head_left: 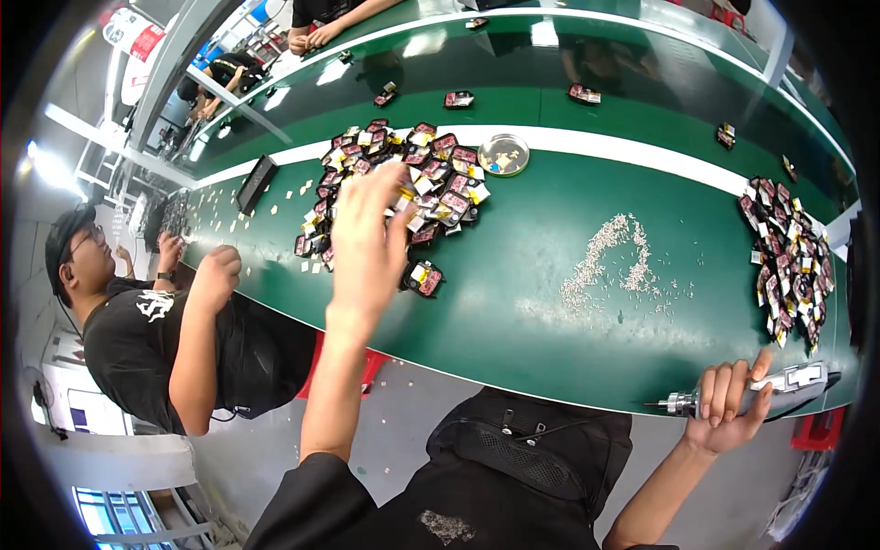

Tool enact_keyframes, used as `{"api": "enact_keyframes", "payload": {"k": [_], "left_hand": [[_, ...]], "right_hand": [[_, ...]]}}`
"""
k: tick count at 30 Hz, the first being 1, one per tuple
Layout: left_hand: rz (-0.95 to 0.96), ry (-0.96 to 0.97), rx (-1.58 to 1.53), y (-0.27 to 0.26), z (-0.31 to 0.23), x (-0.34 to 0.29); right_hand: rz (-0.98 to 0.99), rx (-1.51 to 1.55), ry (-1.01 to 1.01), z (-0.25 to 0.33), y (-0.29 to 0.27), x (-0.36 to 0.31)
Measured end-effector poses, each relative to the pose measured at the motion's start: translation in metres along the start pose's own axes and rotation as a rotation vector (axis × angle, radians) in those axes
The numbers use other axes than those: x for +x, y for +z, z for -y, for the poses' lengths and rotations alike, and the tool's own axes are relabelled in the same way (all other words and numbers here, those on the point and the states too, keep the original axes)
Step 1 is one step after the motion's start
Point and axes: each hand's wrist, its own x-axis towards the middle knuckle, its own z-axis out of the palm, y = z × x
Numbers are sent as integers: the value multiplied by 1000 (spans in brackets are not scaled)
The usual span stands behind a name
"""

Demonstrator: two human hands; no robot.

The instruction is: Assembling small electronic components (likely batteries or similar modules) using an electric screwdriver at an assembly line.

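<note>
My left hand (365, 247) is over a heap of small black modules (449, 197) with reddish faces and white and yellow tabs. Its thumb and fingers close around one module (404, 196), partly hidden and blurred. Just right of my wrist, a single module (423, 278) lies apart from the heap. At the table's near right edge, my right hand (730, 401) is wrapped around a grey electric screwdriver (786, 389), its bit pointing left. Between the hands, many tiny screws (612, 261) lie scattered in a loose arch on the green table (500, 302).
A round dish (503, 156) with small parts stands beyond the heap. A second module heap (790, 261) is at the right. Several modules sit on the green belt (522, 96) behind the white strip. A black tray (257, 186) and a seated co-worker (137, 339) are at the left.
</note>
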Motion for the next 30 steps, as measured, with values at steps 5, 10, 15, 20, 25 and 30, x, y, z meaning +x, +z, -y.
{"api": "enact_keyframes", "payload": {"k": [5, 10, 15, 20, 25, 30], "left_hand": [[89, -49, 381, 3, 31, 9], [289, 208, -195, 48, -62, 11], [448, 246, -264, 68, -92, 3], [411, 356, -186, 75, -94, 5], [378, 423, -208, 80, -92, 6], [419, 220, -282, 80, -92, 4]], "right_hand": [[-171, 72, 74, -21, -5, -9], [-278, 153, 67, -23, -9, -11], [-261, 171, 85, -22, -8, -9], [-234, 161, 89, -21, -11, -8], [-212, 173, 97, -21, -13, -10], [-213, 189, 85, -17, -10, -12]]}}
